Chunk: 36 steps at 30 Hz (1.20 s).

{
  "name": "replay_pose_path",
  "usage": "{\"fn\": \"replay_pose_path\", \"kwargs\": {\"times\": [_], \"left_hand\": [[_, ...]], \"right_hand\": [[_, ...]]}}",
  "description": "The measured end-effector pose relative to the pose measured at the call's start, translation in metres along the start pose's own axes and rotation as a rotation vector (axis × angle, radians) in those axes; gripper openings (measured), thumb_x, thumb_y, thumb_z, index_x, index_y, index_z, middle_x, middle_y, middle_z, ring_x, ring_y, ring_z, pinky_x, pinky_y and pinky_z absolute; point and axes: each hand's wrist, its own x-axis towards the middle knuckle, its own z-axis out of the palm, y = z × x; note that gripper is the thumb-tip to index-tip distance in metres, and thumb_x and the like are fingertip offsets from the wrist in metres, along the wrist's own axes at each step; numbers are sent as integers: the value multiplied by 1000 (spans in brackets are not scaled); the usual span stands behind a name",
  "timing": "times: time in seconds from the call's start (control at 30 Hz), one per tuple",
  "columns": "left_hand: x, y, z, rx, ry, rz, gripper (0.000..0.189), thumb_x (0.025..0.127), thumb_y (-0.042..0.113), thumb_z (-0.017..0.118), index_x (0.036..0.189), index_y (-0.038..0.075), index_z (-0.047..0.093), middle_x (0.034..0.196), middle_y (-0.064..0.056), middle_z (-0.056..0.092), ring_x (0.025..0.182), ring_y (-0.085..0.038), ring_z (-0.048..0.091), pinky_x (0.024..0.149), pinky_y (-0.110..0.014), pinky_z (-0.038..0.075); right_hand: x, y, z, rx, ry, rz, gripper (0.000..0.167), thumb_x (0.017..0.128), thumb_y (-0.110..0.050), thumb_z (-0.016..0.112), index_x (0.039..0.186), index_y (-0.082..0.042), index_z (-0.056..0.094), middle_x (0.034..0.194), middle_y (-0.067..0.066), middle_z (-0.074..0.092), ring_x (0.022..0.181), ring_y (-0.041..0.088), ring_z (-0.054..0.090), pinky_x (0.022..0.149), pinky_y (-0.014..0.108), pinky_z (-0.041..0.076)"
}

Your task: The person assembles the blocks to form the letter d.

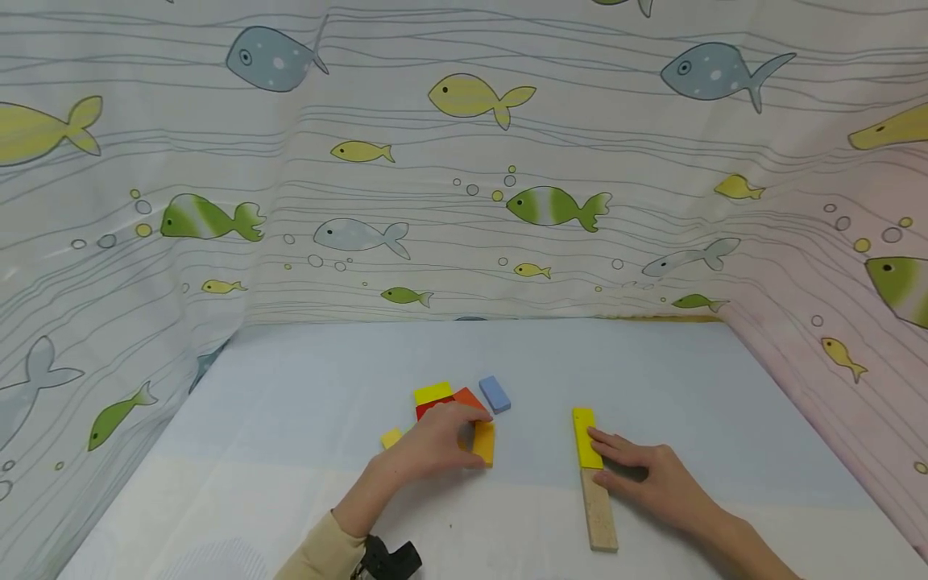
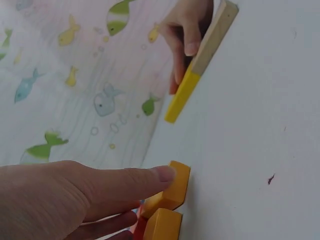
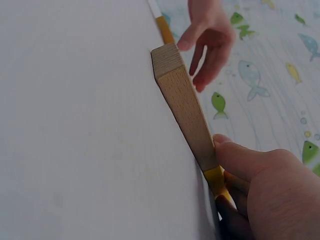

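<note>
My left hand [image 1: 435, 439] holds an orange block [image 1: 483, 443] lengthwise, thumb at its near end and fingertips at its far end. In the left wrist view the thumb rests on that orange block [image 2: 179, 185], with another orange block [image 2: 165, 225] beside it. Partly hidden by this hand are a red block [image 1: 428, 409] and an orange-red block [image 1: 470, 396]. My right hand [image 1: 656, 483] touches the right side of two blocks lined up end to end: fingertips at the yellow block [image 1: 584, 443], thumb at the plain wooden block [image 1: 599, 515].
Behind the left hand lies a yellow block [image 1: 433, 391]; a blue block [image 1: 495, 395] sits right of the cluster. A small yellow piece [image 1: 391, 437] shows left of the hand. Fish-printed cloth [image 1: 464, 258] rises around the white table [image 1: 348, 362].
</note>
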Motion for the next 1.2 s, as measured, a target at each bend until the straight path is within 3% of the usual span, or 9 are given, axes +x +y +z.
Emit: {"fn": "replay_pose_path", "kwargs": {"times": [0.37, 0.6, 1.2], "left_hand": [[-2, -6, -1, 0, -11, 4, 51, 79, 18, 85, 125, 6, 67, 123, -3, 68, 121, -24, 54, 104, -42, 48], [-1, -8, 2, -20, -10, -27, 51, 80, 22, 85, 126, 9, 67, 123, -1, 67, 123, -23, 51, 104, -40, 49], [0, -8, 4, -8, 9, -34, 51, 79, 25, 86, 124, 10, 68, 122, 0, 67, 121, -22, 52, 102, -37, 50]], "right_hand": [[-1, 1, 1, -13, 4, 2, 50, 86, -48, 73, 128, -19, 69, 138, -12, 60, 128, 24, 57, 101, 23, 48], [-1, -1, -1, -1, 11, -7, 50, 86, -46, 74, 127, -18, 70, 137, -10, 61, 127, 25, 57, 100, 18, 46], [-1, -3, -1, 4, 26, -31, 48, 86, -42, 76, 126, -17, 70, 135, -8, 62, 125, 21, 58, 98, 6, 37]]}}
